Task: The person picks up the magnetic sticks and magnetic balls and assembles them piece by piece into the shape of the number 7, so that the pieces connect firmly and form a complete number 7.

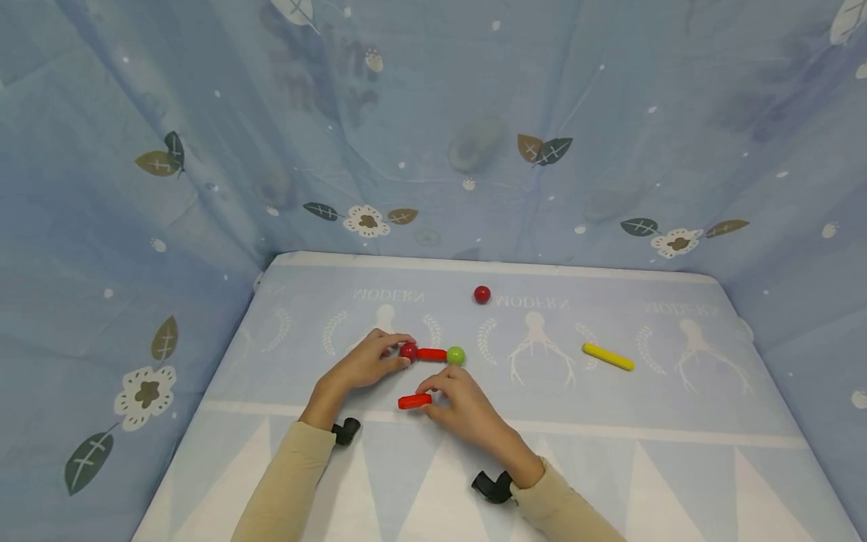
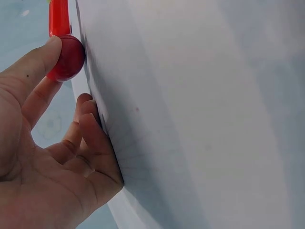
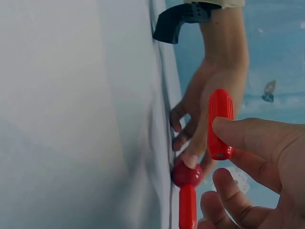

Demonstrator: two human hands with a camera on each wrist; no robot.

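My left hand (image 1: 369, 361) pinches a dark red ball (image 2: 70, 58) between thumb and fingers, low against the cloth. In line with that ball lie a red ridged rod (image 1: 432, 354) and a green ball (image 1: 456, 355), end to end in a row. Closer to me, my right hand (image 1: 463, 403) pinches a second red ridged rod (image 3: 220, 124) between thumb and fingertip. That rod is raised off the cloth in the right wrist view, its grooved sides showing. The right wrist view also shows my left hand's thumb on the red ball (image 3: 187, 174).
Another dark red ball (image 1: 482, 294) lies toward the back of the cloth-covered table (image 1: 677, 414). A yellow rod (image 1: 608, 357) lies to the right. Patterned blue fabric (image 1: 433, 135) hangs behind and at both sides. Each wrist carries a black mount (image 1: 493, 487).
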